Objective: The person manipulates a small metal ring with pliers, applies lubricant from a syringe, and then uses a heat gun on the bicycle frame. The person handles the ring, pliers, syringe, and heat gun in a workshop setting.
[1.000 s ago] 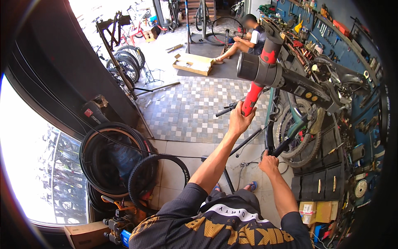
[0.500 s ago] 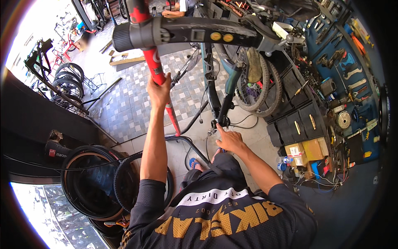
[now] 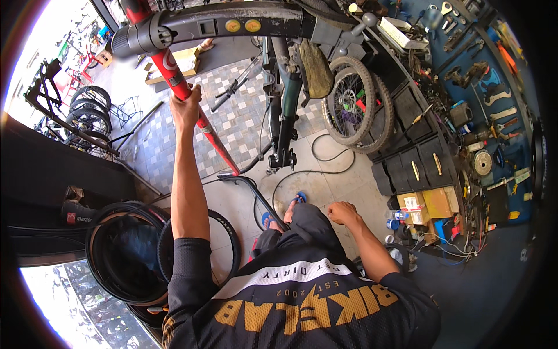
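Note:
My left hand (image 3: 186, 107) is closed around the red post (image 3: 170, 71) of a bicycle repair stand. The stand's black arm (image 3: 232, 28) runs across the top to a grey clamp head (image 3: 343, 38). Below that arm hangs a dark green bicycle frame (image 3: 289, 99), its black lower end (image 3: 282, 158) pointing down toward me. My right hand (image 3: 344, 213) is apart from the frame, over the floor near my right knee. Its fingers are curled in, and the palm is hidden, so whatever it may hold does not show.
Bicycle wheels (image 3: 351, 104) lean by black drawers (image 3: 421, 163) on the right. Tools hang on a blue board (image 3: 488, 87). Tyres (image 3: 125, 250) are stacked at lower left. A black cable (image 3: 308, 171) and dark tubing (image 3: 258, 195) lie across the floor. Cardboard boxes (image 3: 427, 209) stand at right.
The stand and frame have shifted left and up in view, with my left hand still on the post. My right hand has left the frame's lower end, drawn back, and curled its pointing finger.

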The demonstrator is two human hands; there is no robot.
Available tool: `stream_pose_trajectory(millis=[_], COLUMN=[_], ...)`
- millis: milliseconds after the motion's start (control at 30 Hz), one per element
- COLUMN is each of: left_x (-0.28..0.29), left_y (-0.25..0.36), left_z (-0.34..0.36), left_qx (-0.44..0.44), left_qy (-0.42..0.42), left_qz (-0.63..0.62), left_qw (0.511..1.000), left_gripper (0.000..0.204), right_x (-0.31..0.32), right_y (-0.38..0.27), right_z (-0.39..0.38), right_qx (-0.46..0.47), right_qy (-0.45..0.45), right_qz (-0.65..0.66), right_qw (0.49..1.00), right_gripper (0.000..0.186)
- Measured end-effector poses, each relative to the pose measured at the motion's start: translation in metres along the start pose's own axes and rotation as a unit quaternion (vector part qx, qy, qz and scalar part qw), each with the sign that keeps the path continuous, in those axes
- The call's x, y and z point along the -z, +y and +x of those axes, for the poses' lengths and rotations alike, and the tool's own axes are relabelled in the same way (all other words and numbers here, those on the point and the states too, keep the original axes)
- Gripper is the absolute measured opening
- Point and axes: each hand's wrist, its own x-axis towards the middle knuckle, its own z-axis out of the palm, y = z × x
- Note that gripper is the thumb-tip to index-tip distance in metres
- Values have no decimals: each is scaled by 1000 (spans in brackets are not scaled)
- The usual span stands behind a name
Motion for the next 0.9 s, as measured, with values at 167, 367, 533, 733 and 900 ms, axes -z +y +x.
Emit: stream_pose_trajectory(millis=[167,367,533,733,900], left_x=[0,-3,-10,-16,8], left_y=[-4,-1,6,-29,-96], left_z=[-3,-17,-30,-137,-302], left_qx=[28,48,121,-1,301], left_qy=[0,10,55,101,30], left_qz=[-42,-7,38,189,269], left_qw=[999,999,990,977,914], left_gripper=[23,20,22,79,78], right_x=[6,34,60,87,110], right_y=[5,-3,-17,-57,-142], right_z=[7,42,71,88,71], right_qx=[17,103,200,362,459], right_qy=[12,27,43,-125,-209], right_qz=[42,32,-50,-38,40], right_qw=[999,994,978,923,863], right_gripper=[23,40,54,25,24])
